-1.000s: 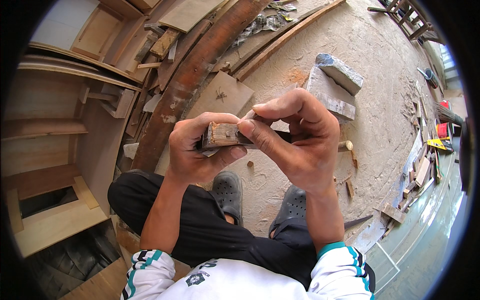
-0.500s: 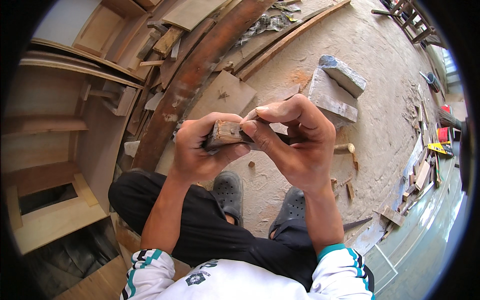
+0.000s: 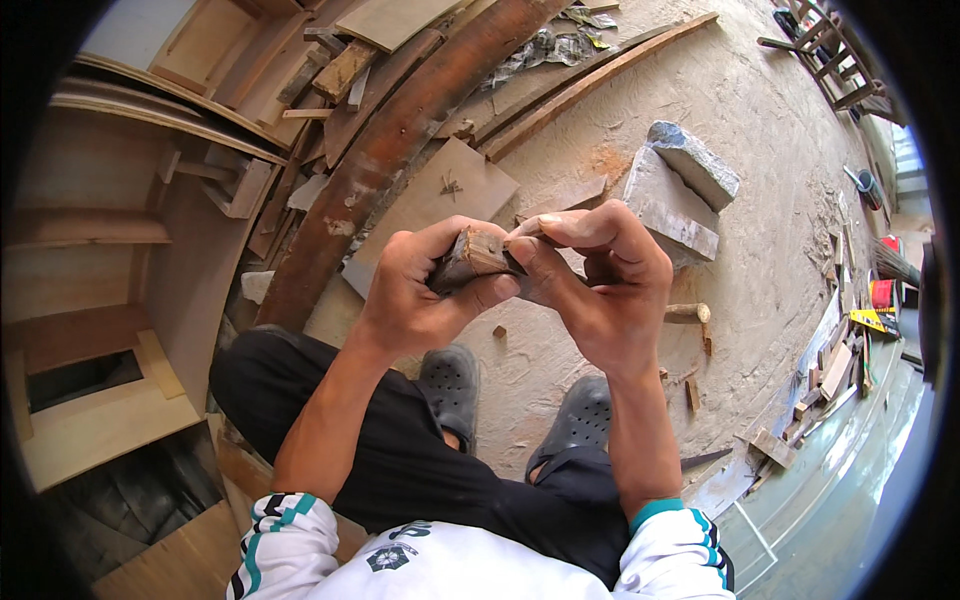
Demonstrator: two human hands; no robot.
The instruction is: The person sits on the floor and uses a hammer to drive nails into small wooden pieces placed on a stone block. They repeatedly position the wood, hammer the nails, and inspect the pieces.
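Above my knees, my left hand point(image 3: 408, 290) is closed around a short, dark, weathered block of wood point(image 3: 468, 258). Its paler cut end faces up between thumb and index finger. Beside that end, my right hand point(image 3: 618, 300) pinches a thin, dark piece between thumb and index fingertip. The fingers cover most of this piece, so I cannot tell its kind or whether it is joined to the block. Both hands meet at the fingertips, close to the block's right corner.
Grey concrete blocks point(image 3: 672, 195) lie ahead to the right, with a wooden-handled tool point(image 3: 687, 313) nearer. A long, rusty-brown beam point(image 3: 370, 185) and boards line the left, beside an open wooden cabinet point(image 3: 90, 240). Wood offcuts point(image 3: 838, 370) and a broom point(image 3: 895, 262) are at right.
The block has tilted, so its end slants more to the right. Both hands keep their grips and shift slightly rightward in the picture, while the surroundings move a little as the view turns.
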